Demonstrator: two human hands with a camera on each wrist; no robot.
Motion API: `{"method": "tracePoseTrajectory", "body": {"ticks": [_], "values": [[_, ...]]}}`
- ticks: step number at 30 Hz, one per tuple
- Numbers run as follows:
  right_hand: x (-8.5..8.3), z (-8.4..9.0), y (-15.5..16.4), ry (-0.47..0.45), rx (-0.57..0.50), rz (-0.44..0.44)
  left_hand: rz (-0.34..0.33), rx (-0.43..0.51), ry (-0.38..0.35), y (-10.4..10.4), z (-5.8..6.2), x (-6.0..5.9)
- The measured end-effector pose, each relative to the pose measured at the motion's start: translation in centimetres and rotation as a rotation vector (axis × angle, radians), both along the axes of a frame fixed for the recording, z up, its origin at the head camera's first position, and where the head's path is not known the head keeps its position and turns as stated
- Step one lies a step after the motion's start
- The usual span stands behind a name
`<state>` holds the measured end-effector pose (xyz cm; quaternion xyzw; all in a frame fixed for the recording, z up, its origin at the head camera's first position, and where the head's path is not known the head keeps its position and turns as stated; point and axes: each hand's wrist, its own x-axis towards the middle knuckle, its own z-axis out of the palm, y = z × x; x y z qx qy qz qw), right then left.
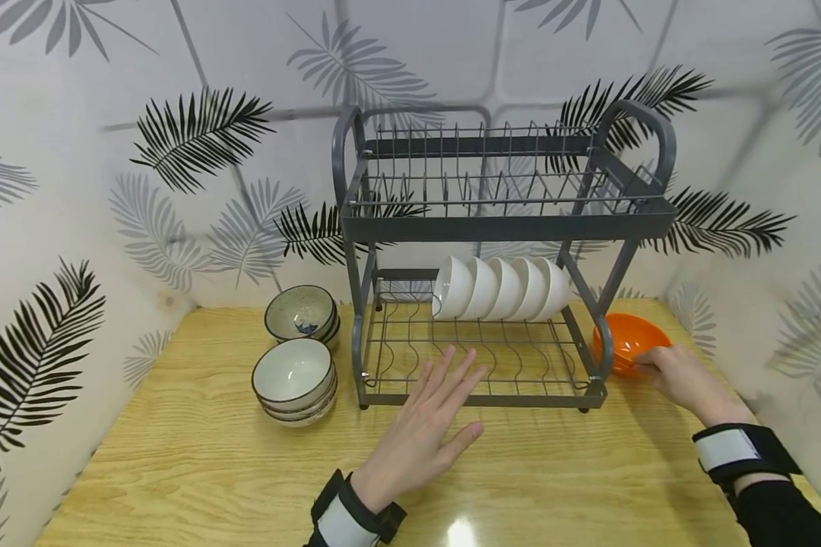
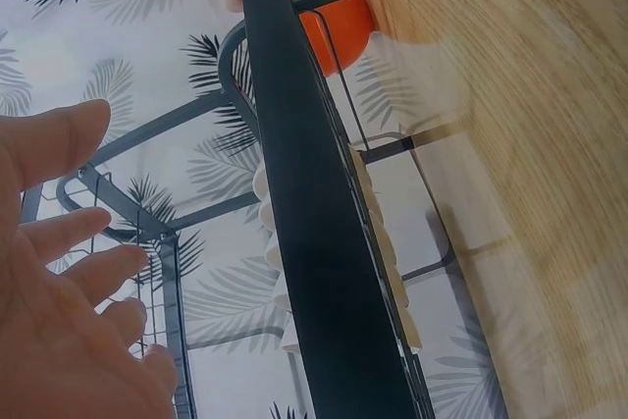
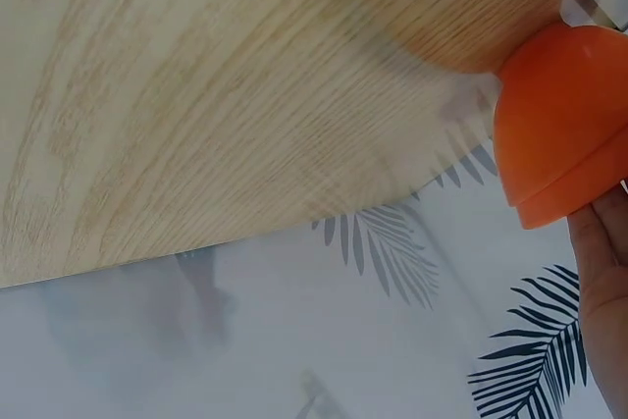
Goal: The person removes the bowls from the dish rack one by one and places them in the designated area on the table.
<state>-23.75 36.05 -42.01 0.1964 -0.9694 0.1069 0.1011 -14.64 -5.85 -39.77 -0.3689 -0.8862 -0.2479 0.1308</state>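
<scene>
At the right end of the dish rack, my right hand pinches the rim of an orange bowl. In the right wrist view the fingers lie at the rim of the orange bowl, and a second rim line shows below the first, as of nested bowls. My left hand is held out in front of the rack's lower tier, fingers straight and spread, holding nothing. Several white bowls stand on edge in a row on that tier. From the left wrist, the hand appears beside the dark rack frame.
Left of the rack stand two stacks of bowls on the wooden table: patterned bowls behind, pale dark-rimmed bowls in front. The rack's upper tier holds no dishes. A leaf-patterned wall closes the back and sides.
</scene>
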Motion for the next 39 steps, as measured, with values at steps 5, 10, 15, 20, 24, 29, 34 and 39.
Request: {"method": "tracePoseTrajectory", "body": {"ticks": [5, 10, 15, 20, 24, 29, 34, 39], "values": [[0.1, 0.0, 0.2, 0.005, -0.014, 0.000, -0.004, 0.004, 0.014, 0.2, 0.0, 0.0], [0.6, 0.2, 0.2, 0.007, -0.040, -0.001, -0.010, 0.012, 0.003, 0.4, 0.0, -0.1], [1.5, 0.6, -0.1, 0.018, -0.063, -0.012, -0.010, 0.004, -0.007, 0.4, -0.1, -0.1], [2.5, 0.8, -0.7, 0.071, -0.101, -0.043, 0.004, 0.005, -0.020, 0.4, -0.3, -0.1], [3.3, 0.7, -1.3, 0.156, -0.169, -0.044, 0.025, 0.029, -0.057, 0.2, -0.5, -0.2], [4.3, 0.8, -2.3, 0.217, -0.251, -0.034, 0.046, 0.096, -0.121, -0.1, -0.5, -0.4], [5.3, 1.1, -3.1, 0.231, -0.319, -0.050, 0.070, 0.143, -0.149, -0.1, -0.5, -0.9], [6.4, 1.1, -4.1, 0.264, -0.382, -0.089, 0.082, 0.191, -0.171, -0.1, -0.3, -1.4]]}}
